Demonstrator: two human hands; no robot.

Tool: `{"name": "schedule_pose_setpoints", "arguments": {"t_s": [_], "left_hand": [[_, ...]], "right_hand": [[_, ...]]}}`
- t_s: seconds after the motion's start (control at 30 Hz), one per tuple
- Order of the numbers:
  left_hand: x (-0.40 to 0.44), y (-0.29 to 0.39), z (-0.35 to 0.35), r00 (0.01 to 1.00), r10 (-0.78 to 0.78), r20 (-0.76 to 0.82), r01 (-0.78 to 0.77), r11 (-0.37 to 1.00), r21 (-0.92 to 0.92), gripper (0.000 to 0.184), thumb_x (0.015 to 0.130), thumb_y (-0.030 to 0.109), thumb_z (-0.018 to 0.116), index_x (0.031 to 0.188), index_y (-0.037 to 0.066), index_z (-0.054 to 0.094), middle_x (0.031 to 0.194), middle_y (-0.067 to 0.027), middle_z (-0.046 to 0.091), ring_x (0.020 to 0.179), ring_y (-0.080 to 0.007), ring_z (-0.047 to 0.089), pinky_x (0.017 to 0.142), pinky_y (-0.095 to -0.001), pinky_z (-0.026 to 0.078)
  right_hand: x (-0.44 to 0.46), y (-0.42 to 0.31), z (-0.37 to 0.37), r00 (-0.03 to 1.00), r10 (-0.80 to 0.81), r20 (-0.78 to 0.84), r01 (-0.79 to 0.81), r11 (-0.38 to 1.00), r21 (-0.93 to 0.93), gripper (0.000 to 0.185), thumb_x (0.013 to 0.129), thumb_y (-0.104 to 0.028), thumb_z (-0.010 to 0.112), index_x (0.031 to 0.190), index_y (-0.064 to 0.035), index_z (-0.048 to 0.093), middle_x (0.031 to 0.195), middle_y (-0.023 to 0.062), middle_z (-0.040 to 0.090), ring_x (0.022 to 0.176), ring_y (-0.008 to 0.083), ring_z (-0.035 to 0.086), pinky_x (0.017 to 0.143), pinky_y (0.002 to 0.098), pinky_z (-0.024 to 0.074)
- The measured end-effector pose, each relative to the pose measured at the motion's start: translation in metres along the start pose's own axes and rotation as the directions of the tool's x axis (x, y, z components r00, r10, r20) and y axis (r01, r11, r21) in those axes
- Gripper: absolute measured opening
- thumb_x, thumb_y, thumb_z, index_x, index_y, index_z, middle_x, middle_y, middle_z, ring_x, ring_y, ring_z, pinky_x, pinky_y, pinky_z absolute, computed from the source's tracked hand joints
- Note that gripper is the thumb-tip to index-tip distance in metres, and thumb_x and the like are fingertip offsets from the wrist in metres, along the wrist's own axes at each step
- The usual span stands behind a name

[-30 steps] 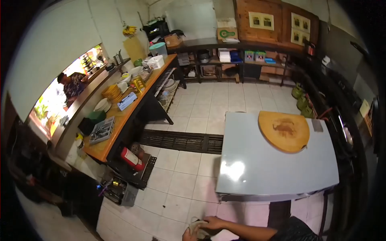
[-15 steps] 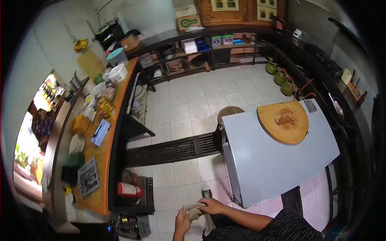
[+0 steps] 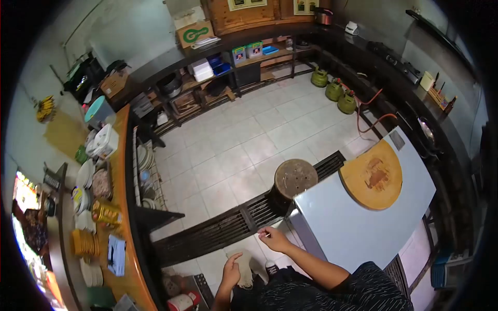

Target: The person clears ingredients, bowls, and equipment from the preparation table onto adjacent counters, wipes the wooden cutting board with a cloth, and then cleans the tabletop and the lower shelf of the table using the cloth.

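Note:
Low in front of me, my left hand [image 3: 231, 269] is closed on a beige cloth [image 3: 245, 273], which hangs down beside the fingers with a frayed lower edge. My right hand [image 3: 275, 240] is apart from the cloth, higher and to the right. Its fingers are curled in, with a small whitish spot at the fingertips that is too small to name. Right of that arm stands a grey-topped table [image 3: 337, 228] bearing a round wooden chopping board [image 3: 358, 179] with a worn brown patch.
A round stool [image 3: 295, 179] stands by the table's corner, near a dark floor grate [image 3: 207, 236]. On the left, a wooden counter [image 3: 132, 259] carries stacked plates, jars and tubs. Green gas cylinders [image 3: 334, 92] with an orange hose stand at the back right. A fire extinguisher [image 3: 181, 301] is at lower left.
Both hands were together on the cloth; now the right hand has come away up and right, while the cloth hangs from the left. My view has turned and moved forward.

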State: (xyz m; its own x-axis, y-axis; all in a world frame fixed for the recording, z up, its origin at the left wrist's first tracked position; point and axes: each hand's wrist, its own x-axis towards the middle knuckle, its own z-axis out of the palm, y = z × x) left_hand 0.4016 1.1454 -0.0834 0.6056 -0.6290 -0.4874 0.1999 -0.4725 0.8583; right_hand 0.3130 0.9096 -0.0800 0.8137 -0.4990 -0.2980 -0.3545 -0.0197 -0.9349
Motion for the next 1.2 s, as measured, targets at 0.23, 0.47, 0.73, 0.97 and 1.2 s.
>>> {"name": "schedule_pose_setpoints", "arguments": {"t_s": [0.23,0.47,0.73,0.97,1.2], "left_hand": [[0.201,0.004,-0.013,0.974,0.086,0.209,-0.121,0.979,0.161,0.038,0.089,0.003,0.043,0.123,0.003,0.059,0.110,-0.0134,0.065,0.092,-0.0264,0.060,0.085,-0.0292,0.046],[0.379,-0.024,0.016,0.869,0.232,0.438,-0.439,0.769,0.465,0.036,0.085,0.017,0.055,0.117,0.002,0.059,0.102,-0.0171,0.066,0.088,-0.0334,0.061,0.081,-0.0365,0.049],[0.498,0.066,0.123,0.812,-0.310,0.494,-0.133,0.726,0.675,0.057,0.075,0.036,0.075,0.116,0.002,0.058,0.100,-0.0183,0.067,0.083,-0.0364,0.063,0.076,-0.0408,0.051],[0.551,0.028,0.177,0.764,-0.187,0.617,-0.003,0.956,0.293,0.050,0.075,0.031,0.078,0.113,0.003,0.060,0.100,-0.0133,0.066,0.087,-0.0289,0.063,0.079,-0.0362,0.051],[0.567,-0.027,0.182,0.831,-0.084,0.549,-0.098,0.951,0.293,0.056,0.078,0.035,0.075,0.118,0.002,0.054,0.104,-0.0184,0.065,0.090,-0.0350,0.064,0.080,-0.0397,0.050]], "right_hand": [[0.134,0.016,-0.108,0.825,0.305,-0.476,-0.127,0.920,0.370,0.023,0.088,-0.012,0.060,0.107,0.0004,0.065,0.093,0.0066,0.068,0.075,0.0137,0.062,0.070,0.0250,0.0504],[0.220,0.125,-0.160,0.099,0.845,-0.525,-0.236,0.532,0.813,0.039,0.090,-0.029,0.053,0.108,0.0034,0.064,0.105,0.0173,0.066,0.089,0.0281,0.064,0.079,0.0359,0.0517],[0.248,0.231,-0.175,-0.496,0.720,-0.485,-0.419,0.291,0.860,0.057,0.090,-0.047,0.049,0.109,0.0044,0.062,0.114,0.0259,0.063,0.100,0.0411,0.062,0.086,0.0451,0.0499],[0.223,0.293,-0.181,0.116,0.692,-0.712,0.125,0.701,0.702,0.054,0.097,-0.044,0.040,0.123,0.0005,0.055,0.122,0.0193,0.060,0.107,0.0293,0.057,0.095,0.0378,0.0421],[0.225,0.305,-0.197,0.483,0.556,-0.676,0.329,0.601,0.729,0.050,0.102,-0.038,0.036,0.135,-0.0046,0.050,0.132,0.0141,0.056,0.113,0.0251,0.054,0.100,0.0363,0.0377]]}}
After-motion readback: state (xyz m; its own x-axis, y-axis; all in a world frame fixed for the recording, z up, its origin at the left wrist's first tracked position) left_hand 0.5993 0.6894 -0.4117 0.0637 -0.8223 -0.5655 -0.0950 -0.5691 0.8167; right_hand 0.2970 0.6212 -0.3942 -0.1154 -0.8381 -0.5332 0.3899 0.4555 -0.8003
